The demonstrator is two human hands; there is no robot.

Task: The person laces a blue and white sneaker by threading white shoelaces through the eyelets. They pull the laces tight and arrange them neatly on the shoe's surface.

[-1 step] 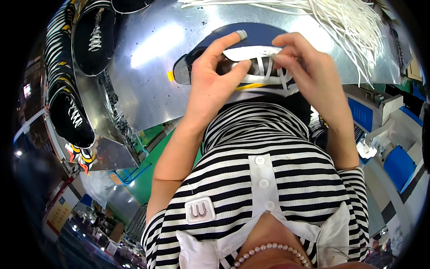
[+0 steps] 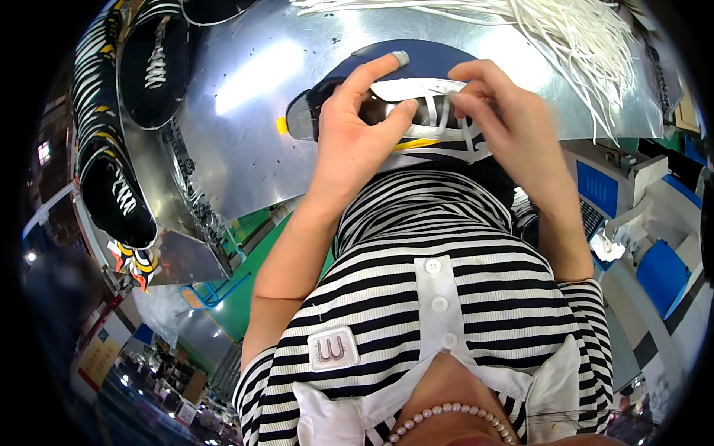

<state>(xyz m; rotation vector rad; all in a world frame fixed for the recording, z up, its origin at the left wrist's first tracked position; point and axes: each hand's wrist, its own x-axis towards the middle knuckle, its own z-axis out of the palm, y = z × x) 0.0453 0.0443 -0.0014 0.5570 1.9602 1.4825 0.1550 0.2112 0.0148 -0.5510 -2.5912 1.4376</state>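
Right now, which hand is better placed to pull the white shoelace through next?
Probably the right hand: its fingertips already pinch the white lace at the eyelets. The left hand is spread over the navy shoe, gripping and steadying it on the shiny metal table.

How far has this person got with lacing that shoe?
Part way, it seems. White lace already crosses the front of the navy shoe. Both hands are on it: the left hand steadies it, the right hand pinches the lace. How many eyelets remain is hidden. A pile of loose laces waits; laced shoes line the left.
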